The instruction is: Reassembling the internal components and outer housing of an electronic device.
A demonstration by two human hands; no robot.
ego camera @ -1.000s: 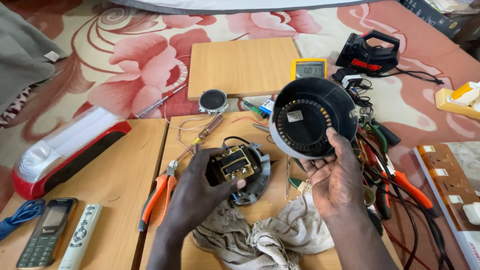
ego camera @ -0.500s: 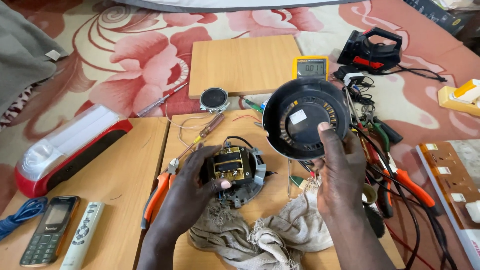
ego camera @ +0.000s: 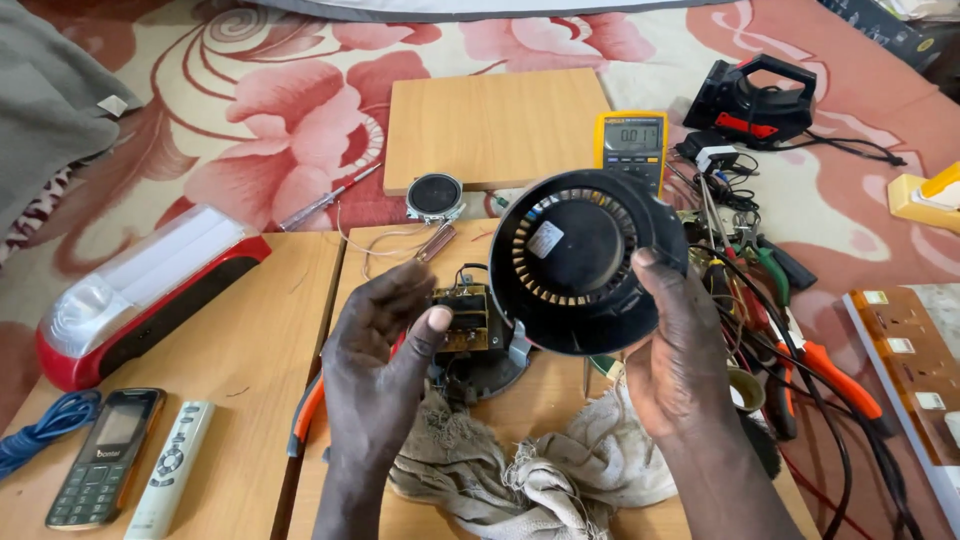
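Note:
My right hand [ego camera: 680, 350] grips a round black slotted housing [ego camera: 580, 260] by its right rim, holding it tilted over the bench. My left hand [ego camera: 385, 355] holds the other part, a circuit board with a yellow transformer [ego camera: 462, 318] on a grey round base [ego camera: 500, 370]; the thumb rests on the board. The black housing overlaps the board's right edge. A dirty beige rag [ego camera: 530, 470] lies under both hands.
A wooden board [ego camera: 495, 125], yellow multimeter [ego camera: 630, 145], small round speaker [ego camera: 435, 195] and screwdriver [ego camera: 330, 198] lie beyond. Pliers with orange handles [ego camera: 830, 375] and tangled wires sit right. A red-and-white lamp [ego camera: 140, 290], a phone [ego camera: 105, 455] and a remote [ego camera: 170, 470] lie left.
My right hand has brought the black housing down and left, closer to the circuit board. My left hand has turned the board assembly slightly and shifted its grip.

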